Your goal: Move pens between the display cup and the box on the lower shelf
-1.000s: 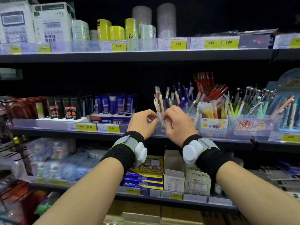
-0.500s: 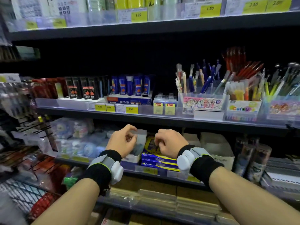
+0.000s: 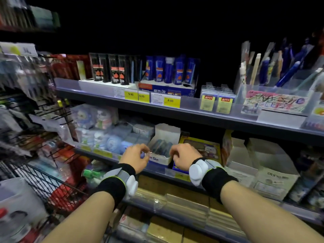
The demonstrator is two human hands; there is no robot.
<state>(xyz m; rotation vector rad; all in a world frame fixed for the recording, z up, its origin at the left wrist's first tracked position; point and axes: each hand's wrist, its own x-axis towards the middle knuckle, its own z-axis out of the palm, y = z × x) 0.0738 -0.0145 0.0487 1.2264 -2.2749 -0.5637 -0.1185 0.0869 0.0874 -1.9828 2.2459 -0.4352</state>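
Head camera, and right in the middle sits the small white open-fronted cardboard box (image 3: 162,148) on the lower shelf (image 3: 157,170), its front lip printed "Glue", dark slender sticks lying inside that I take for pens (too blurred to swear to it). Left hand (image 3: 135,157) is at the box's front left corner, thumb and fingers pinched together on something small at the lip; what it is, I cannot tell. Right hand (image 3: 183,158) is curled into a loose fist just beside the box's right edge, and whether anything is in it is hidden. Up on the shelf above, far right, stands the clear plastic display cup (image 3: 273,99) bristling with blue and white pens (image 3: 287,72), well apart from both hands. Those pens should be light, stiff and a touch slippery, so a pinch mid-barrel looks best. The thin card box may slide or buckle if pushed, so it wants steadying by its side wall.
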